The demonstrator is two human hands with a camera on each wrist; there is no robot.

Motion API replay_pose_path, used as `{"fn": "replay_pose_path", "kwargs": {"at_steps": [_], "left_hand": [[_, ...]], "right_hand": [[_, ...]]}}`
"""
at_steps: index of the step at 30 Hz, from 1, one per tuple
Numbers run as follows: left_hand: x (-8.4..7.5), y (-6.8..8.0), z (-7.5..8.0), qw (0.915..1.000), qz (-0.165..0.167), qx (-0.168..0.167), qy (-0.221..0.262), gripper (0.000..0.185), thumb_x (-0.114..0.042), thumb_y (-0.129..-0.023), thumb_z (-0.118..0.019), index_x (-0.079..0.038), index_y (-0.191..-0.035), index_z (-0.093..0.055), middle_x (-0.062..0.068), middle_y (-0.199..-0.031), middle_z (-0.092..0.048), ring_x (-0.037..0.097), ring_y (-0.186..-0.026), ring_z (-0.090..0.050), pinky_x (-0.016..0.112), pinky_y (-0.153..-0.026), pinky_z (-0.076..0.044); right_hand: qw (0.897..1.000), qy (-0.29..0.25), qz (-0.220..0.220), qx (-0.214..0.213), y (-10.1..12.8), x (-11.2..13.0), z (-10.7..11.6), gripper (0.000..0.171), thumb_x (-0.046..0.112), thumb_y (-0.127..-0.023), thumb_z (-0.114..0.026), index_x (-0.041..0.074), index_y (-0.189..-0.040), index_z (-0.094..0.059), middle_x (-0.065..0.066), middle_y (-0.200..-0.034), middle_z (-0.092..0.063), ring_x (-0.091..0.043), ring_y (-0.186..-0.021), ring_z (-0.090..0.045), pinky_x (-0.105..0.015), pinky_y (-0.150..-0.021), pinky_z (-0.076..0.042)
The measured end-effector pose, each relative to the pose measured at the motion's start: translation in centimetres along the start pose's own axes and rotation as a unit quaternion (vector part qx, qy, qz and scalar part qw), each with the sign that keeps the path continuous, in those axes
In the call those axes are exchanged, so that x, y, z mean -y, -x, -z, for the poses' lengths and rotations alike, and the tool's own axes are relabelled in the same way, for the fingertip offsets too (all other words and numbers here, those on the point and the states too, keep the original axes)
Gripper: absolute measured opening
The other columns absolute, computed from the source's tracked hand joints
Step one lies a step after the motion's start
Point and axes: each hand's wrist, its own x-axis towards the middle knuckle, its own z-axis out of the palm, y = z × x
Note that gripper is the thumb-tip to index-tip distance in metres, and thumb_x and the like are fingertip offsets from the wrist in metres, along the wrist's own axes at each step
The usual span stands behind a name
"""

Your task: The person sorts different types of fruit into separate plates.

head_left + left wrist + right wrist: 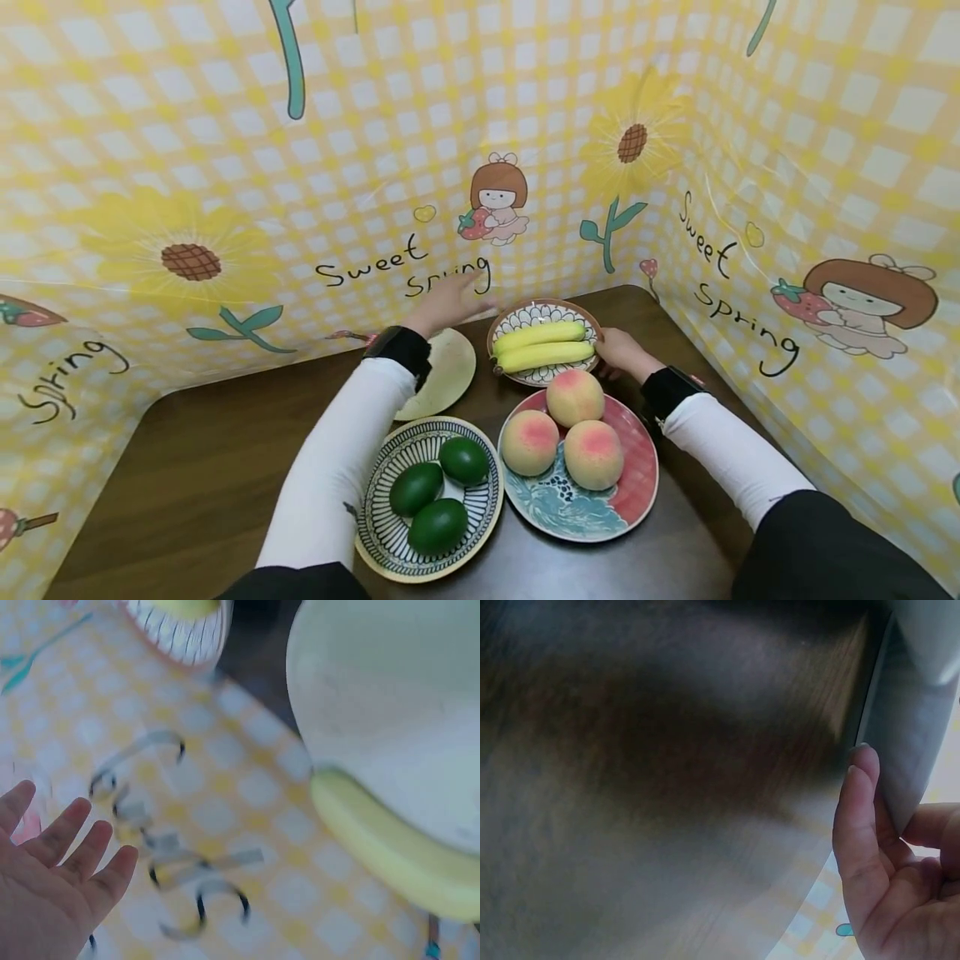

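At the back of the table is a brown-rimmed, petal-patterned plate [517, 315] with two bananas [545, 357] on it. My right hand [621, 353] pinches its right rim; in the right wrist view the thumb and fingers stand on either side of the plate's edge [911, 742]. My left hand [446, 305] is in the air, left of that plate, with spread fingers and nothing in them. Below it lies a pale plate [453, 371], partly hidden by the left forearm. In the left wrist view a banana [390, 847] shows along this pale plate's edge.
Nearer me, a striped plate [487, 533] bears three dark green oval fruits [438, 527]. To its right, a red and blue plate [637, 492] holds three peaches [594, 455]. A yellow checked cloth [360, 167] hangs behind and beside the brown table [202, 467].
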Motion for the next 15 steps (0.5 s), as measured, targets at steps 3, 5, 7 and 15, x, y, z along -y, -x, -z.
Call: {"fn": "replay_pose_path", "kwargs": {"at_steps": [3, 5, 7, 15], "left_hand": [[2.0, 0.9, 1.5, 0.9996, 0.017, -0.020, 0.006, 0.077, -0.043, -0.102, -0.061, -0.006, -0.161, -0.029, 0.024, -0.164, -0.034, 0.043, -0.154, -0.029, 0.056, -0.126, -0.025], [3.6, 1.7, 2.2, 0.9991, 0.032, -0.026, 0.012, 0.078, -0.043, -0.101, -0.061, -0.007, -0.162, -0.028, 0.024, -0.166, -0.031, 0.043, -0.155, -0.026, 0.056, -0.127, -0.023], [5.3, 2.4, 2.5, 0.9981, 0.050, -0.028, 0.023, 0.078, -0.041, -0.102, -0.062, -0.006, -0.162, -0.027, 0.026, -0.167, -0.027, 0.044, -0.156, -0.022, 0.057, -0.128, -0.021], [11.1, 5.5, 1.6, 0.9901, 0.134, -0.033, 0.023, 0.072, -0.040, -0.106, -0.052, 0.000, -0.160, -0.028, 0.030, -0.165, -0.028, 0.048, -0.153, -0.025, 0.059, -0.126, -0.022]], "right_hand": [[1.000, 0.000, -0.001, 0.000, 0.0, -0.1, 0.0, 0.050, 0.010, -0.107, -0.033, -0.013, -0.151, -0.035, -0.033, -0.114, -0.065, -0.023, -0.069, -0.070, -0.033, -0.058, -0.060], [1.000, 0.001, -0.003, 0.001, 0.0, -0.1, 0.1, 0.050, 0.010, -0.107, -0.033, -0.014, -0.151, -0.034, -0.033, -0.115, -0.064, -0.022, -0.068, -0.070, -0.033, -0.058, -0.060], [1.000, 0.003, -0.004, 0.000, -0.1, -0.1, 0.0, 0.050, 0.011, -0.107, -0.033, -0.013, -0.151, -0.034, -0.033, -0.114, -0.065, -0.021, -0.068, -0.069, -0.032, -0.058, -0.060], [1.000, 0.006, -0.001, 0.001, 0.0, 0.1, -0.1, 0.049, 0.011, -0.107, -0.033, -0.013, -0.149, -0.037, -0.031, -0.110, -0.066, -0.022, -0.069, -0.070, -0.032, -0.059, -0.060]]}}
